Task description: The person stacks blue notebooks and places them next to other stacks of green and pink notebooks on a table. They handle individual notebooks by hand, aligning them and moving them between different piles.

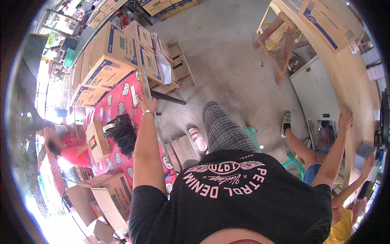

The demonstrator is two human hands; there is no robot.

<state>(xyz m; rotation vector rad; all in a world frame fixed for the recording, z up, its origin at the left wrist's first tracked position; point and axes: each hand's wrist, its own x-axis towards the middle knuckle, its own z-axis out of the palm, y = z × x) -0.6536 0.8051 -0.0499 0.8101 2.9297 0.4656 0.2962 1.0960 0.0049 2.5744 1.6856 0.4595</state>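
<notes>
The metal bar point(143, 83) is what our left hand point(146, 103) has hold of: a slim grey strip lying along the edge of the table with the red patterned cloth point(118, 106), just in front of the stacked cardboard boxes point(122, 49). Our fingers curl over its near end, closed around it rather than spread. We judge it stiff and fairly light for its length, with smooth faces that could slip and thin edges that could bite, so we would take it where we already do, wrapped fully round near the end, or nearer the middle if it must be lifted level. Its long axis runs away from us toward the boxes, nearly in line with our forearm, and the far end points up and slightly left in the view. Our right hand point(345, 120) rests on the edge of the long wooden counter point(345, 77), fingers loosely open, holding nothing we can see.
</notes>
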